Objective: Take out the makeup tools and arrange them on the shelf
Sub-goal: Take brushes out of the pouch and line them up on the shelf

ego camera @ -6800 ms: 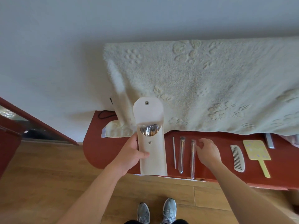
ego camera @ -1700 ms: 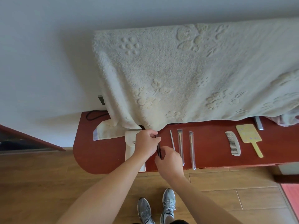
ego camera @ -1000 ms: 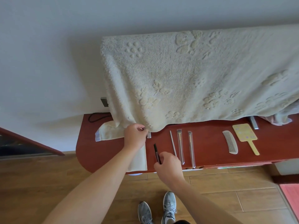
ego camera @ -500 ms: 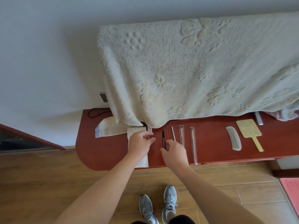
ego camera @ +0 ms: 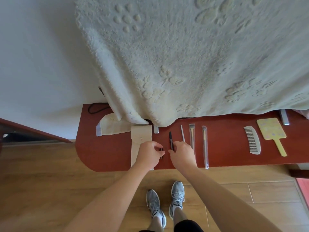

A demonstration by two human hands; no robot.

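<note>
The black pencil (ego camera: 170, 140) lies flat on the shelf (ego camera: 103, 156), just left of the stick (ego camera: 182, 135) and the two brushes (ego camera: 192, 136). The right hand (ego camera: 182, 154) curls its fingers on the pencil's near end, in what looks like a light pinch. The left hand (ego camera: 149, 154) pinches a short dark tool (ego camera: 161, 152) between thumb and forefinger. My worry: the hands nearly touch, so a bump could roll the pencil into the stick. The pouch (ego camera: 141, 139) also overhangs the front edge under the left wrist and might slide off.
</note>
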